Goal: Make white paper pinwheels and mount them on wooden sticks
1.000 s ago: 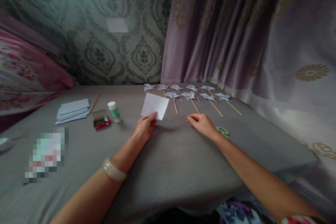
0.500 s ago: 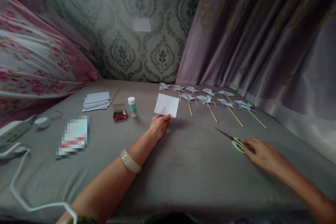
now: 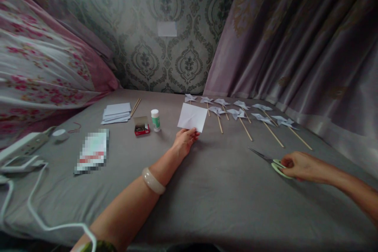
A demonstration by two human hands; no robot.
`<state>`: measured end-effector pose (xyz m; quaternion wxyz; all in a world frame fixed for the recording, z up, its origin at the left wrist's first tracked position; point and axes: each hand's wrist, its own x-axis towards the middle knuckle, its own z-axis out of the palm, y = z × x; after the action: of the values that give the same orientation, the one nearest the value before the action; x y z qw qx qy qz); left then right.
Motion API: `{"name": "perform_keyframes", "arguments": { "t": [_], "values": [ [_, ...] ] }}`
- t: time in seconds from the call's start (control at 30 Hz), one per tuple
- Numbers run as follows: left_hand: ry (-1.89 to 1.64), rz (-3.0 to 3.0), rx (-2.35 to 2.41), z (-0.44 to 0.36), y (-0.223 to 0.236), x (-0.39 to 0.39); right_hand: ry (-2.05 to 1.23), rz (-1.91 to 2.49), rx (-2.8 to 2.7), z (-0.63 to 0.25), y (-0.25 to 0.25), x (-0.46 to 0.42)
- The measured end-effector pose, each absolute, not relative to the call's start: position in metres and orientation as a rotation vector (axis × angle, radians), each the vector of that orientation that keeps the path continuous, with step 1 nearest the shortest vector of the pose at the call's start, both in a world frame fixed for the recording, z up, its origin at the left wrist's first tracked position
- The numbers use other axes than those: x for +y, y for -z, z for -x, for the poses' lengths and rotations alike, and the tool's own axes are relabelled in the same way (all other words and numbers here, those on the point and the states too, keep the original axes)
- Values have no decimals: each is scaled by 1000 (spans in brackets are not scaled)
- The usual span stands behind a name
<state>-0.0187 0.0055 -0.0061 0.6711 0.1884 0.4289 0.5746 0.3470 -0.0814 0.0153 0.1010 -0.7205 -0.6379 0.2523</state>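
A white square of paper (image 3: 192, 117) with faint crease lines is pinched by its near edge in my left hand (image 3: 186, 141), raised a little off the cloth. My right hand (image 3: 299, 166) has its thumb and fingers closed on the pale green handles of a pair of scissors (image 3: 274, 162). The scissors' blades look closed and point to the left, away from the paper. Beyond both hands, several white paper pinwheels (image 3: 237, 114) on wooden sticks lie in rows at the back right.
Left of the paper stand a glue stick (image 3: 155, 121) and an open red box of small metal pieces (image 3: 142, 129). Behind are stacked papers (image 3: 116, 113) and wooden sticks (image 3: 135, 107). A blurred packet (image 3: 93, 151), power strip (image 3: 29, 147) and white cable (image 3: 38, 214) lie at left.
My right hand has closed more firmly around the scissors' handles. My left hand still holds the paper. The whole view has shifted slightly, so things appear further right.
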Motion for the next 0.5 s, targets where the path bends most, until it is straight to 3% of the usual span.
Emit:
{"name": "perform_keyframes", "arguments": {
  "t": [0.07, 0.33, 0.5],
  "values": [
    [-1295, -429, 964, 18, 6, 6, -989, 2049, -1782, -333, -27, -82],
    [-1274, -453, 937, 22, -1, 2, -1260, 1379, -1316, -224, -53, -62],
    [-1302, -428, 929, 26, -7, 2, -1306, 1266, -1271, -162, -45, -26]
  ]
}}
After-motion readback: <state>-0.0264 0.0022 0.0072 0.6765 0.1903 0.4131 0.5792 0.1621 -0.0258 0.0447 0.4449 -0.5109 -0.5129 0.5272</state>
